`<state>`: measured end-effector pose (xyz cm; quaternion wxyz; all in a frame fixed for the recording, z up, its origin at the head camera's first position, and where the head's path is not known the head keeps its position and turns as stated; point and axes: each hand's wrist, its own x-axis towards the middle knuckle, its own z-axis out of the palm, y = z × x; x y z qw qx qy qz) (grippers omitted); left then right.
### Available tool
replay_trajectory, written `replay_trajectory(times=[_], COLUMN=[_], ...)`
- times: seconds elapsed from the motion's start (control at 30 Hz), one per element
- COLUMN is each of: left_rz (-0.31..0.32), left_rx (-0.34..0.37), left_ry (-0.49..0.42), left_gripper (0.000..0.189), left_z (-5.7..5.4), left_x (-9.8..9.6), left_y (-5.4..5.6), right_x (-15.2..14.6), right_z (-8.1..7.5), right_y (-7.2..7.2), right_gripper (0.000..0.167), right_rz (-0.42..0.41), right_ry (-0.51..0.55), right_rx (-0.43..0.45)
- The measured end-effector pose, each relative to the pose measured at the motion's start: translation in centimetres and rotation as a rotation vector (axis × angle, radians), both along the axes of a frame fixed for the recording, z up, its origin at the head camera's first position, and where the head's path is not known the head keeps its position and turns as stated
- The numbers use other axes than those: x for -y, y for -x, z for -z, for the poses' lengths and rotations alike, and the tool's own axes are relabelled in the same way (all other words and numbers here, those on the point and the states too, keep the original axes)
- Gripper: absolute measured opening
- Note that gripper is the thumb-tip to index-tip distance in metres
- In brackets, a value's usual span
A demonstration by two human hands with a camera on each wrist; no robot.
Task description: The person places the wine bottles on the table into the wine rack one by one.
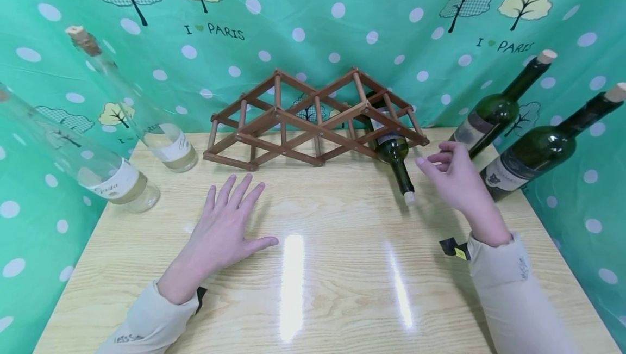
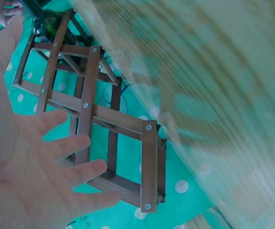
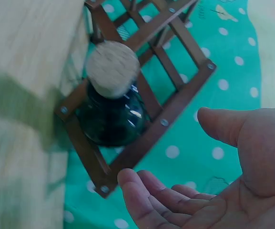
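A brown wooden lattice wine rack (image 1: 293,142) stands at the back of the table. In its right-hand opening lies a green wine bottle (image 1: 393,150), neck pointing to the front, its cork (image 3: 112,69) close to the camera in the right wrist view. My right hand (image 1: 457,180) is just right of that bottle, fingers loosely bent, thumb and fingertips apart with nothing between them. My left hand (image 1: 225,229) hovers over the table in front of the rack's left end, fingers spread, holding nothing. In the left wrist view its palm (image 2: 37,162) faces the camera.
Two corked green bottles, one nearer (image 1: 530,155) and one farther (image 1: 489,115), stand at the right beside my right hand. Two clear bottles, a nearer one (image 1: 117,180) and a farther one (image 1: 171,144), stand at the left. A green dotted curtain (image 1: 337,38) hangs behind.
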<state>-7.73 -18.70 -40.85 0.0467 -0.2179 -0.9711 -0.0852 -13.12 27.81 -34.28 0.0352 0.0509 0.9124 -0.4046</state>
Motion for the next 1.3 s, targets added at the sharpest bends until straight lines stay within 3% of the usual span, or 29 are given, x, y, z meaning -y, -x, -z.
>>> replay_trajectory(times=[0.33,0.67,0.9,1.1,1.3], left_rz=[0.008,0.009,0.012,0.010,0.014], left_rx=[-0.012,-0.021,-0.019,-0.023,-0.031], left_ry=[-0.031,-0.067,-0.080,-0.082,-0.095], left_gripper=[0.117,0.118,0.119,0.119,0.119], left_z=[-0.3,-0.4,-0.6,-0.6,-0.5], left_x=[0.0,0.2,0.2,0.3,0.3], left_y=[0.1,0.2,0.2,0.2,0.2], right_x=[-2.0,-4.6,-6.5,-7.7,-8.7], right_z=[-1.5,-2.6,-3.2,-3.6,-3.8], right_y=[-2.4,-4.2,-5.2,-5.4,-5.2], right_gripper=[0.091,0.086,0.084,0.078,0.078], right_rz=[0.070,0.206,0.337,0.504,0.629], right_ry=[-0.059,-0.130,-0.157,-0.206,-0.178], right_rx=[-0.109,-0.135,-0.156,-0.171,-0.173])
